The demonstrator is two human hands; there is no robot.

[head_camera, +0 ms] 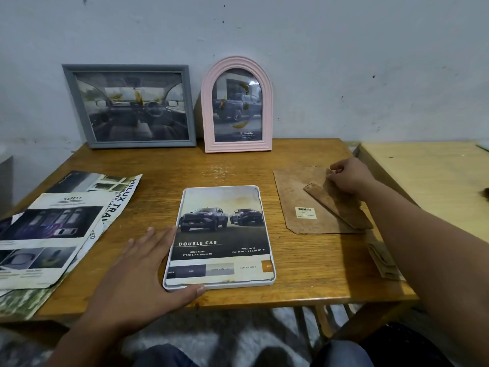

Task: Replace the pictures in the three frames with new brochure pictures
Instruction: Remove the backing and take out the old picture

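A white frame (270,280) lies flat on the wooden table (304,282), with a "Double Cab" truck brochure picture (219,229) lying in it. My left hand (143,263) rests flat against the frame's left edge, thumb along its front edge. My right hand (349,177) pinches the far edge of the brown cardboard backing board (293,192), whose stand flap (336,205) lies on top. A grey frame (68,102) with a car-interior picture and a pink arched frame (236,148) with a truck picture lean upright against the wall.
Several loose brochure pages (53,229) lie spread over the table's left side. A small card-like piece (383,260) sits near the front right corner. A second, lighter table (428,181) adjoins on the right.
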